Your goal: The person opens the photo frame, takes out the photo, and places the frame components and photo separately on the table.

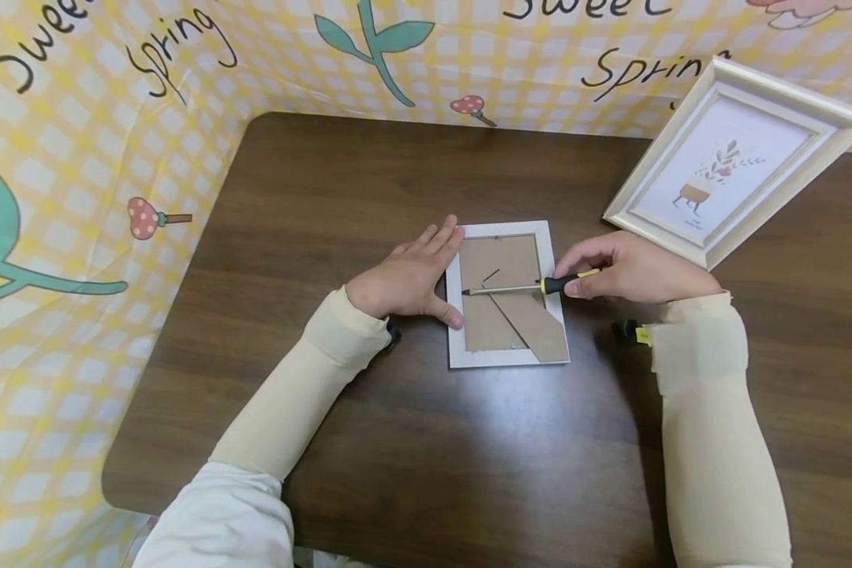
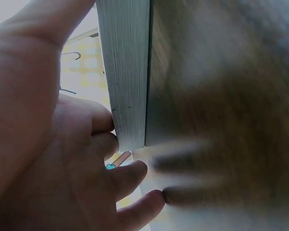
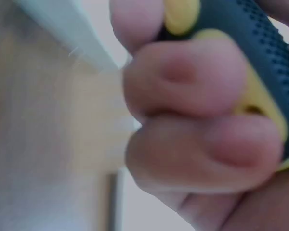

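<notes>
A small white picture frame (image 1: 493,360) lies face down on the table, its brown backing board (image 1: 481,327) and slanted stand leg (image 1: 543,325) showing. My left hand (image 1: 408,276) rests at its left edge, fingers fairly straight and thumb on the rim; the left wrist view shows the fingertips along the frame's side (image 2: 125,72). My right hand (image 1: 635,268) grips the black and yellow handle of a screwdriver (image 1: 504,290), also seen close up as the handle (image 3: 274,72). The screwdriver's shaft crosses over the backing, its tip at the left inner edge of the frame.
A larger cream picture frame (image 1: 656,209) with a plant print stands upright at the back right, close behind my right hand. The dark wooden table (image 1: 412,442) has rounded corners at the left. A yellow checked cloth (image 1: 184,150) hangs behind and beside it.
</notes>
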The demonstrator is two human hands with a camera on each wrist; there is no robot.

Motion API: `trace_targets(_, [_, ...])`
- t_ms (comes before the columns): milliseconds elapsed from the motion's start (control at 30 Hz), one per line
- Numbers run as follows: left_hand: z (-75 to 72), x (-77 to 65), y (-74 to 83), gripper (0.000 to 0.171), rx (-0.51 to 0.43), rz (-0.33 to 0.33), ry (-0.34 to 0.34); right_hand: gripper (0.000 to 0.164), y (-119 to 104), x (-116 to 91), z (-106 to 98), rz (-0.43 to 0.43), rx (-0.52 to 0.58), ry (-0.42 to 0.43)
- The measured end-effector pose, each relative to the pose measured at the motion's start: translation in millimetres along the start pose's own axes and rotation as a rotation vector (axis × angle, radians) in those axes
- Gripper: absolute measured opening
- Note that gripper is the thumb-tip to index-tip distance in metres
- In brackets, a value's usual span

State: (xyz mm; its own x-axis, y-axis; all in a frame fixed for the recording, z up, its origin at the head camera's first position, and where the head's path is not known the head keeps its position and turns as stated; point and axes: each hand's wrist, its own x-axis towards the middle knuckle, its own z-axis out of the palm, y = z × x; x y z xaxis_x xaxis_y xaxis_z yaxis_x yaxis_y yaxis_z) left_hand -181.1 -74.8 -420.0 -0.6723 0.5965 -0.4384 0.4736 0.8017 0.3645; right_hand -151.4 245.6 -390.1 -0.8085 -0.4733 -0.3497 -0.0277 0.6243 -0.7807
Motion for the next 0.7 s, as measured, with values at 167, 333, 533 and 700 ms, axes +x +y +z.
trace_targets(167, [0.7, 1.0, 0.6, 0.137, 0.003, -0.006, -0.007, 0.015, -24.4, -8.2, 1.2, -0.054, -0.121, 0.051])
trace_targets(333, [-0.9, 0.7, 1.5, 0.135, 0.006, -0.002, -0.013, 0.015, -46.6, -11.9, 1.7, -0.075, -0.229, 0.085])
trace_targets(533, [-2.1, -0.9, 1.5, 0.134, 0.006, -0.001, -0.022, 0.016, -82.2, -13.4, 2.8, -0.116, -0.376, 0.072])
trace_targets(700, [-1.1, -0.8, 1.6, 0.134, 0.006, -0.004, -0.022, 0.013, -105.8, -10.4, 4.8, -0.126, -0.439, 0.050])
